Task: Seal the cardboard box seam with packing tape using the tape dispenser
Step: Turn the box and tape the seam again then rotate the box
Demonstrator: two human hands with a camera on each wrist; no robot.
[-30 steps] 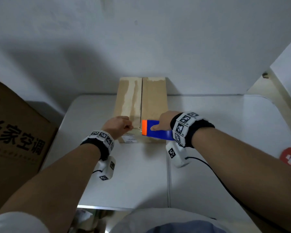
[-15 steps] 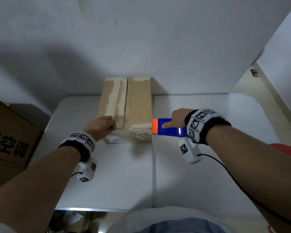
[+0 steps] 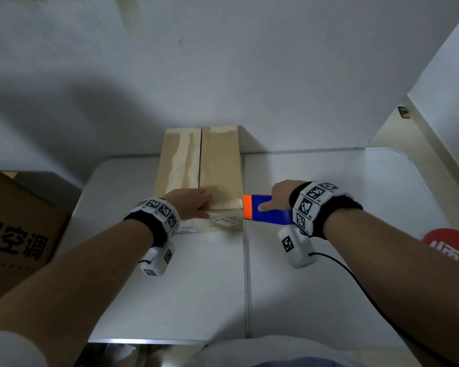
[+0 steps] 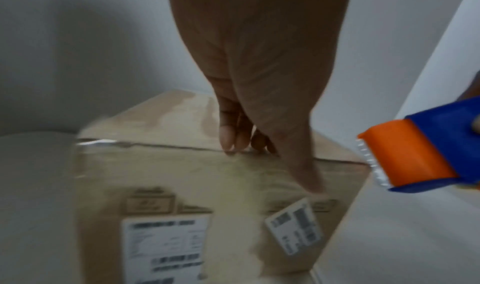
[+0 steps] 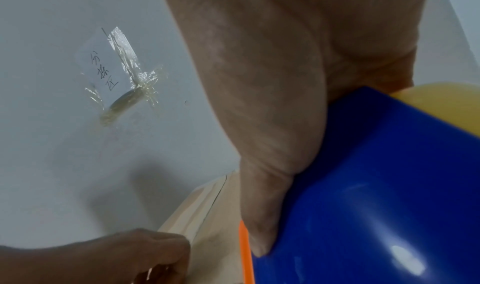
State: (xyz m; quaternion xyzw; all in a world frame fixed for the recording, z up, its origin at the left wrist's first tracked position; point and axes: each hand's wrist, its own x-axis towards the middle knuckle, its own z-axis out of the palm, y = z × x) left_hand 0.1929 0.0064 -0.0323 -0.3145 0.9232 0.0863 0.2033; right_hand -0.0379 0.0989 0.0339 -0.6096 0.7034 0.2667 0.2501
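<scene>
Your left hand [image 3: 190, 205] presses flat on the tan cardboard box [image 3: 217, 165], just left of the blue-and-orange plastic tape dispenser [image 3: 265, 213] your right hand [image 3: 277, 198] grips. Pulling sideways could skew tape off the seam.

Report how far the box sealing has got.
Done: clear tape runs across the cardboard box's near edge. In hand: left hand presses it down; right hand holds the tape dispenser off the box's right. Left: the centre seam looks untaped.
</scene>
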